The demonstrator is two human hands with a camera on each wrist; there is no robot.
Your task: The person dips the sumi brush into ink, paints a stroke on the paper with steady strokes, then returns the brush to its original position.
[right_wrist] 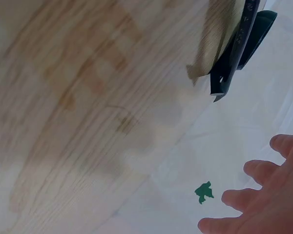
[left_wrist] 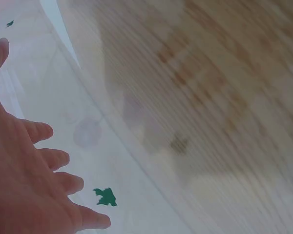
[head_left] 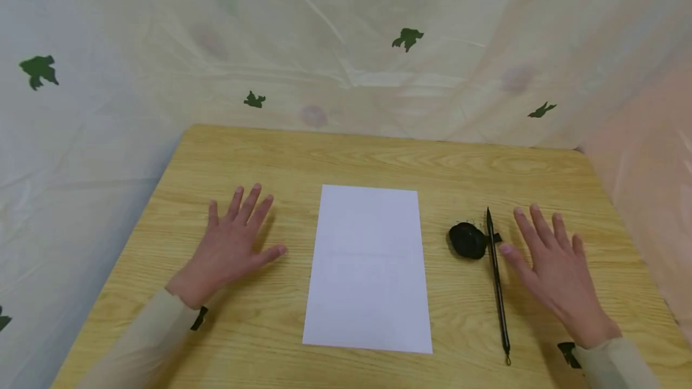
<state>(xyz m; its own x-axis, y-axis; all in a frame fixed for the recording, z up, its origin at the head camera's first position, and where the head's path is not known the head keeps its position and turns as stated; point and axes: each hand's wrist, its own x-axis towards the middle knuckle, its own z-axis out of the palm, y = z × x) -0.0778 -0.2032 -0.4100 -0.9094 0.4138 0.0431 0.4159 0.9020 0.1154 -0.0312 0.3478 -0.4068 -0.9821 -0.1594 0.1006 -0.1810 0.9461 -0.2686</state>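
My left hand (head_left: 229, 249) spreads its fingers over the wooden table, left of a blank white sheet of paper (head_left: 370, 269). My right hand (head_left: 564, 275), its fingers also straight and apart, is beside a black writing brush (head_left: 498, 293). The thumb tip comes close to the brush's upper shaft. Pointing away from me, the brush has a hanging loop at its near end. A small round black dish (head_left: 467, 241) sits just left of its upper part. Both wrist views show the fingers extended with nothing in them: left hand (left_wrist: 24, 170), right hand (right_wrist: 271, 195).
The wooden table (head_left: 243, 155) ends at a pale sheet curtain (head_left: 335, 47) hanging behind and on both sides. Dark green bird-shaped cutouts (head_left: 408, 39) dot the curtain. A pale sleeve (head_left: 143, 341) covers the left forearm, with a dark strap end at the wrist.
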